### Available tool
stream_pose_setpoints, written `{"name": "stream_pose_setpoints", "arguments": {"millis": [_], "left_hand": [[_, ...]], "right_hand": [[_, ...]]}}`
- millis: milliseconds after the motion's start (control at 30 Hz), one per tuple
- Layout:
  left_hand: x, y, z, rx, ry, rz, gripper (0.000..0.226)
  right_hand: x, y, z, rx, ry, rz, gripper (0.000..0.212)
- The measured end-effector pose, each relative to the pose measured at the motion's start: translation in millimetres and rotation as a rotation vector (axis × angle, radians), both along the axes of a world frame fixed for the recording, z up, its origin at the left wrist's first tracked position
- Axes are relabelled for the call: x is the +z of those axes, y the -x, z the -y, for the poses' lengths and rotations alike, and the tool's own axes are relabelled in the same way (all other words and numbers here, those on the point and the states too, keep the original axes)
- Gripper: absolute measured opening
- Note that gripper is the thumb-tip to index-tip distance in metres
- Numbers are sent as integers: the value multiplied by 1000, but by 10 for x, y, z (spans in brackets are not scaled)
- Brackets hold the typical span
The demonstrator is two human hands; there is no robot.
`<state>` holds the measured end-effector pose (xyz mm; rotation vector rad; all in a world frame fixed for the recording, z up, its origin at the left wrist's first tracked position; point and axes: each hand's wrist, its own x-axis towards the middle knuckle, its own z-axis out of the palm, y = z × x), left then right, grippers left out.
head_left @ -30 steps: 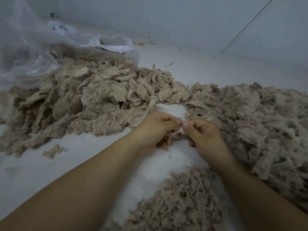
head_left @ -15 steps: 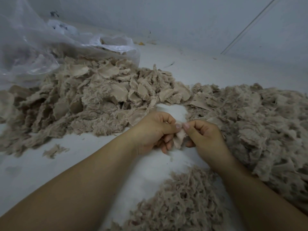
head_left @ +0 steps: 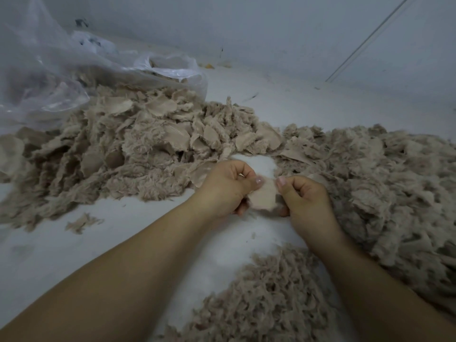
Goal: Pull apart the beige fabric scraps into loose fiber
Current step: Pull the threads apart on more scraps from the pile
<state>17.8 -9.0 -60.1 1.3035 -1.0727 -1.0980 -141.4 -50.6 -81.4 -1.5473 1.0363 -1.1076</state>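
A small beige fabric scrap (head_left: 262,197) is stretched between my two hands at the centre of the view. My left hand (head_left: 227,187) pinches its left edge between thumb and curled fingers. My right hand (head_left: 302,196) pinches its right edge the same way. A big pile of whole beige scraps (head_left: 128,149) lies to the left and behind. Fluffy pulled fiber (head_left: 385,181) is heaped on the right, and a smaller heap of fiber (head_left: 266,297) lies near me between my forearms.
A crumpled clear plastic bag (head_left: 56,70) sits at the back left, partly over the scrap pile. One stray scrap (head_left: 82,222) lies alone on the white floor (head_left: 74,255). A white wall (head_left: 246,25) runs along the back.
My hands have drawn apart, and the scrap between them is now spread out and visible; a second ago the fingertips were almost touching.
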Motion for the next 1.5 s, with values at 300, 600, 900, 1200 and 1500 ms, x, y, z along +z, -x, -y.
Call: {"name": "stream_pose_setpoints", "arguments": {"millis": [300,600,900,1200,1500], "left_hand": [[4,72,-43,81,80,33,23],[-15,95,-23,113,84,76,27],[-43,-99,-5,338,195,471,21],[64,-219,-8,319,161,1618,11],[-29,451,237,-101,327,1097,28]], "right_hand": [[0,-9,10,-58,55,-96,39],[8,-1,3,-76,104,-202,39],[-26,69,61,-54,21,-179,39],[-8,76,-13,86,-20,-78,18],[-17,49,7,-143,30,84,47]]}}
